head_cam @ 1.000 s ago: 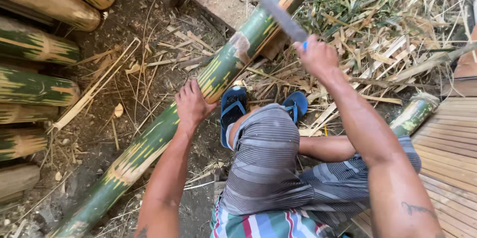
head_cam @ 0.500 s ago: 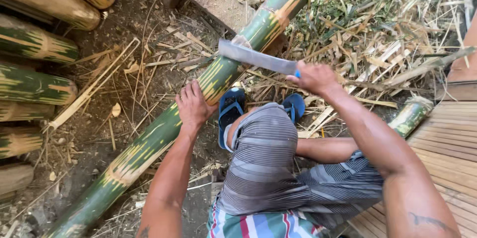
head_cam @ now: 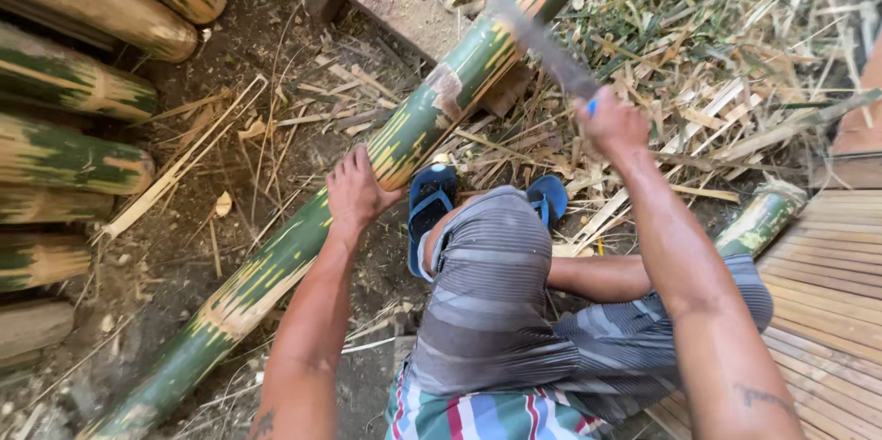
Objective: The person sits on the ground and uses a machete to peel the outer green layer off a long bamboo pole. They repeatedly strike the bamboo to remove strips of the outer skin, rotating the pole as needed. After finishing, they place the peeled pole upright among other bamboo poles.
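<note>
Pressing flat, open left hand [head_cam: 354, 194] pins long green bamboo pole [head_cam: 404, 137], which runs diagonally over dirt ground [head_cam: 184, 247]. Blue sandals [head_cam: 432, 206] sit just right of pole. Right hand [head_cam: 611, 123] closed around blue-handled chopping blade [head_cam: 542, 40]; blade edge at the pole's upper stretch, contact unclear. Cut bamboo lengths [head_cam: 64, 82] line left edge; shavings [head_cam: 735, 63] crowd right; bare dirt between.

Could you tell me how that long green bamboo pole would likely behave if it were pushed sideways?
The bamboo pole is round, so it would probably roll unless the left hand steadies it. Being long and thick, it likely feels stiff and fairly heavy.
</note>
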